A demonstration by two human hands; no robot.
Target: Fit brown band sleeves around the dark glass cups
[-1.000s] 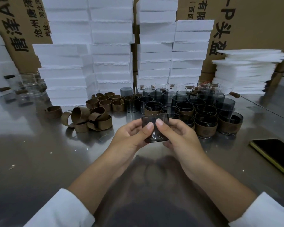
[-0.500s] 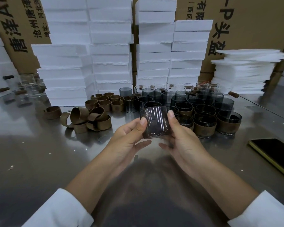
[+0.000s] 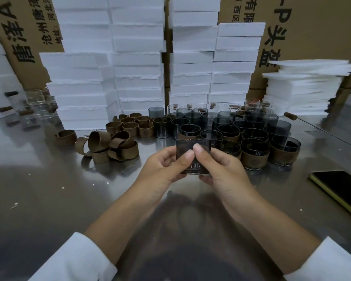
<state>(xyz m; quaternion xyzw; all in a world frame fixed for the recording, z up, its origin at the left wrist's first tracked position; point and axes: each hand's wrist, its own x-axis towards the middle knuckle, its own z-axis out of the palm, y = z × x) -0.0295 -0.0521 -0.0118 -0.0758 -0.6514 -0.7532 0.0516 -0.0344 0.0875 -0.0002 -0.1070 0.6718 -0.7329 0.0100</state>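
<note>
A dark glass cup (image 3: 185,148) with no sleeve on it is held upright above the steel table, in front of me. My left hand (image 3: 162,169) grips its left side and my right hand (image 3: 221,167) grips its right side, both thumbs pressed on its near face. Behind it stands a crowd of dark glass cups (image 3: 227,126); the nearer ones, such as the sleeved cup (image 3: 254,157), wear brown bands. A loose heap of brown band sleeves (image 3: 111,147) lies to the left, with upright sleeves (image 3: 134,124) behind it.
Stacks of white foam boxes (image 3: 138,63) and cardboard cartons (image 3: 304,27) wall off the back. Clear glasses (image 3: 34,106) stand at the far left. A dark phone with a yellow edge (image 3: 340,189) lies at the right. White foam sheets (image 3: 304,86) are piled at the back right.
The cup was tilted up and raised between my hands half a second ago; now it is lowered and upright again, with both thumbs meeting on its near face.
</note>
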